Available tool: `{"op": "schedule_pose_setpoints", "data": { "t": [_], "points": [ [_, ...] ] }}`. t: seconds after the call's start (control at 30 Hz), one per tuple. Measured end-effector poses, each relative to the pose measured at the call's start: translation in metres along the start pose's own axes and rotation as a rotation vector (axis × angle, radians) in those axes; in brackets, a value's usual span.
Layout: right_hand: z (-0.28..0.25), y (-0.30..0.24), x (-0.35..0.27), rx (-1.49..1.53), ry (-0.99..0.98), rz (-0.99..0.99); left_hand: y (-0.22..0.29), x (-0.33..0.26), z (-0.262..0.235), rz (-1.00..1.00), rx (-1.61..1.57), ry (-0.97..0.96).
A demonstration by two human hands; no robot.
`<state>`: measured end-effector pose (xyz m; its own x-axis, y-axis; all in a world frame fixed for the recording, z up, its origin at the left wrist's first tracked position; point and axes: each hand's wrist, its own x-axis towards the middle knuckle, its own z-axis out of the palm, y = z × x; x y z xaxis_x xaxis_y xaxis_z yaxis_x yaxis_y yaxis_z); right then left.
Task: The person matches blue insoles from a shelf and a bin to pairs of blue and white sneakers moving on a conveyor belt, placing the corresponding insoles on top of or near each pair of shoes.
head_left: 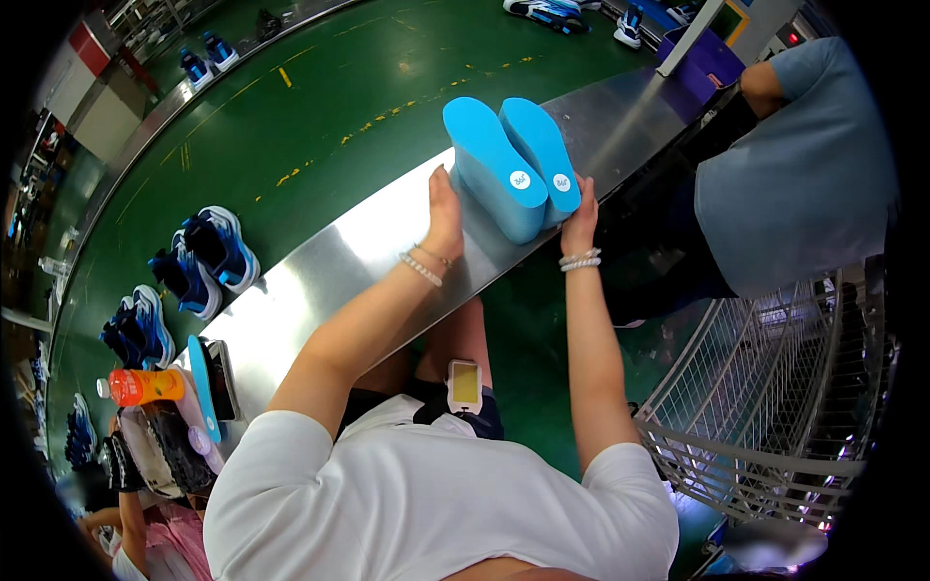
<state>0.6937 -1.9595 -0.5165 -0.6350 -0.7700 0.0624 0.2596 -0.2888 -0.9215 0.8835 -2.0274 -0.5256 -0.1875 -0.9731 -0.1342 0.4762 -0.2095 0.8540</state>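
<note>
Two tall stacks of blue insoles [497,160] stand side by side on the metal bench, each with a round white sticker at the heel end of its top insole. My left hand [445,215] is upright beside the left stack, fingers stretched out and palm toward it; whether it touches cannot be told. On the other side, my right hand [580,221] lies along the heel end of the right stack [542,145], fingers extended against it. Neither hand is wrapped round a stack. Beaded bracelets circle both wrists.
The long metal bench [334,254] runs diagonally. Blue-and-white shoes [205,259] stand in pairs beyond its left part. An orange drink bottle [145,386] and a single blue insole [202,387] are at lower left. A co-worker [790,184] and a wire cart [746,397] are at right.
</note>
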Motion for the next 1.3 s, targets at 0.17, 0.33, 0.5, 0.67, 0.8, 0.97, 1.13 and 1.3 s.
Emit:
{"op": "schedule_pose_setpoints", "data": {
  "t": [0.17,0.33,0.5,0.67,0.8,0.97,1.13,1.3],
  "points": [
    [0.022,0.013,-0.028,-0.089,0.291,-0.269,0.020,0.065,0.009,0.025,0.178,-0.068],
    [0.032,0.010,-0.025,-0.087,0.315,-0.252,0.026,0.073,0.025,-0.091,0.218,-0.135],
    [0.027,0.011,-0.020,-0.117,0.322,-0.243,0.017,0.070,0.025,-0.081,0.225,-0.154],
    [0.032,0.005,-0.027,-0.032,0.349,-0.280,0.011,0.081,0.023,-0.060,0.210,-0.186],
    [0.035,0.008,-0.029,-0.014,0.426,-0.297,0.009,0.086,0.025,-0.046,0.171,-0.149],
    [0.036,0.011,-0.024,-0.030,0.475,-0.332,0.005,0.088,0.030,-0.120,0.067,-0.111],
    [0.026,0.014,-0.019,-0.079,0.451,-0.347,0.010,0.089,0.033,-0.080,0.025,-0.145],
    [0.007,0.012,-0.063,-0.306,0.432,-0.432,0.019,0.073,0.012,0.076,0.243,-0.239]
  ]
}}
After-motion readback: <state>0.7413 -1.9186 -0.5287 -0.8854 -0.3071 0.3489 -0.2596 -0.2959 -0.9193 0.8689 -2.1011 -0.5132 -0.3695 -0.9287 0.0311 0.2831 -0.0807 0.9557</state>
